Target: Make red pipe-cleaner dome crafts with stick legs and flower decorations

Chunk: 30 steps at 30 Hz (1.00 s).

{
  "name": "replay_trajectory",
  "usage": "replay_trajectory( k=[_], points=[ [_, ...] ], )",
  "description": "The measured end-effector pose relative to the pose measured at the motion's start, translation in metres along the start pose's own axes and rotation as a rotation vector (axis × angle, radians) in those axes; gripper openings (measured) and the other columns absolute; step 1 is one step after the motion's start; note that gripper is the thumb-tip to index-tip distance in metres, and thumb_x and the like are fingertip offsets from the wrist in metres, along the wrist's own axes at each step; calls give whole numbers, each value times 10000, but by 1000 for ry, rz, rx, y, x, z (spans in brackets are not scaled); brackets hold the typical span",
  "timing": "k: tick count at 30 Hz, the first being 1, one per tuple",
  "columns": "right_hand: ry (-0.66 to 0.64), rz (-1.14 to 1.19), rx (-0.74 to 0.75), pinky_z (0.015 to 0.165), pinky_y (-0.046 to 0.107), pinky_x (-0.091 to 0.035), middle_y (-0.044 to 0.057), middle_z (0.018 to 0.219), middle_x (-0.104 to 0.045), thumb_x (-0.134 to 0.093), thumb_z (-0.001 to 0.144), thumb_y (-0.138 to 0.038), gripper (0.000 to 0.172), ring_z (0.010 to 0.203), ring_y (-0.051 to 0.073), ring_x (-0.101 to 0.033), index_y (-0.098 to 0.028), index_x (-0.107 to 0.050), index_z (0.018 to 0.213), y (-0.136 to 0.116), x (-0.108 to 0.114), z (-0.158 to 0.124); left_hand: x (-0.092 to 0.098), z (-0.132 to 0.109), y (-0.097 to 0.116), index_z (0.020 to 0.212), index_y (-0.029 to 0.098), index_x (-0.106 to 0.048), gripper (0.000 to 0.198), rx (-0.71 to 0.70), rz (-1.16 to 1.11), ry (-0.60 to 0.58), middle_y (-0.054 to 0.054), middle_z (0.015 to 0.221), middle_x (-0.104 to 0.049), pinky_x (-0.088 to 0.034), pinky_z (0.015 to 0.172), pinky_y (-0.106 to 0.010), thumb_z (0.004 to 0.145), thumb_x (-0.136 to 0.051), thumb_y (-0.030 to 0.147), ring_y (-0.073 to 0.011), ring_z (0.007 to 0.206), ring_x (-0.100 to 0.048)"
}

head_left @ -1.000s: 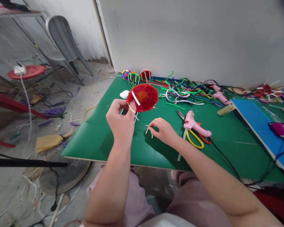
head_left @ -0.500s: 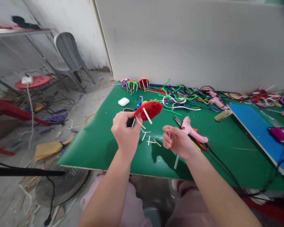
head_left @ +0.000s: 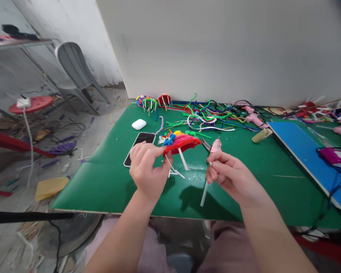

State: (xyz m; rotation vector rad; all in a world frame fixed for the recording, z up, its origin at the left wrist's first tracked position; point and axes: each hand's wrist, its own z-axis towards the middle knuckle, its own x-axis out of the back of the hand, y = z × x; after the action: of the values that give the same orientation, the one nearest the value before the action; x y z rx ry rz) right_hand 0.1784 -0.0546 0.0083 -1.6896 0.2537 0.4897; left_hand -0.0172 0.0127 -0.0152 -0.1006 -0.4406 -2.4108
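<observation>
My left hand (head_left: pixel 149 165) pinches the rim of a red fuzzy craft piece (head_left: pixel 184 142), dome-shaped, with blue, yellow and green decorations on top. White strips hang from its underside. Off to its right, my right hand (head_left: pixel 226 170) is closed, a small white strip (head_left: pixel 211 163) between thumb and fingertips. Behind that hand lie a pink glue gun (head_left: pixel 216 146) and scissors (head_left: pixel 206 145), both mostly hidden. A translucent glue stick (head_left: pixel 204 195) shows below the fingers. Short white strips (head_left: pixel 173 172) lie on the table beneath the craft piece.
On the green table (head_left: pixel 102 189) are a phone (head_left: pixel 140 140), a white case (head_left: pixel 139 124), finished domed pieces (head_left: pixel 164 100) and tangled pipe cleaners (head_left: pixel 204 117). A blue board (head_left: pixel 307 151) lies to the right. A white partition (head_left: pixel 216 49) stands behind.
The red piece has tipped so its decorated top shows, and my left hand has lowered slightly, uncovering the phone. My right hand has shifted right and now covers most of the glue gun.
</observation>
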Motion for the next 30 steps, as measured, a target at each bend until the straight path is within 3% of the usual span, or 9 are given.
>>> replay_trajectory(
  k=[3, 10, 14, 24, 30],
  points=[
    [88, -53, 50, 650, 214, -502, -10, 633, -666, -629, 800, -226, 100, 617, 93, -630, -208, -636, 899, -2, -1, -8, -3, -3, 2, 737, 195, -537, 210, -8, -26, -21, 25, 671, -565, -489, 740, -317, 634, -676, 74, -125, 670, -548],
    [110, -41, 118, 454, 167, -462, -35, 603, -664, -657, 778, -217, 99, 585, 114, -645, -229, -560, 787, -1, -1, -12, -7, -8, 2, 736, 195, -554, 187, 12, -39, -46, 24, 676, -577, -486, 735, -317, 639, -671, 85, -121, 661, -551],
    [96, -86, 132, 482, 157, -483, -19, 680, -684, -621, 807, -201, 22, 659, 106, -659, -223, -623, 807, 1, 0, -11, -8, -10, 0, 727, 195, -562, 168, 39, -39, -50, 22, 679, -583, -469, 685, -292, 644, -665, 92, -121, 664, -556],
    [136, -89, 77, 531, 195, -514, 13, 786, -726, -669, 766, -237, 210, 678, 118, -665, -248, -674, 976, 4, 1, -7, -9, -10, 0, 744, 201, -540, 164, 28, -14, -66, 22, 684, -577, -464, 681, -289, 665, -653, 111, -118, 673, -552],
    [158, -83, 72, 542, 220, -533, 14, 672, -713, -722, 704, -245, 61, 630, 129, -668, -208, -701, 748, 7, -3, -6, -9, -11, 1, 743, 201, -547, 187, 20, -43, -74, 20, 685, -582, -464, 682, -297, 647, -666, 94, -124, 669, -550]
  ],
)
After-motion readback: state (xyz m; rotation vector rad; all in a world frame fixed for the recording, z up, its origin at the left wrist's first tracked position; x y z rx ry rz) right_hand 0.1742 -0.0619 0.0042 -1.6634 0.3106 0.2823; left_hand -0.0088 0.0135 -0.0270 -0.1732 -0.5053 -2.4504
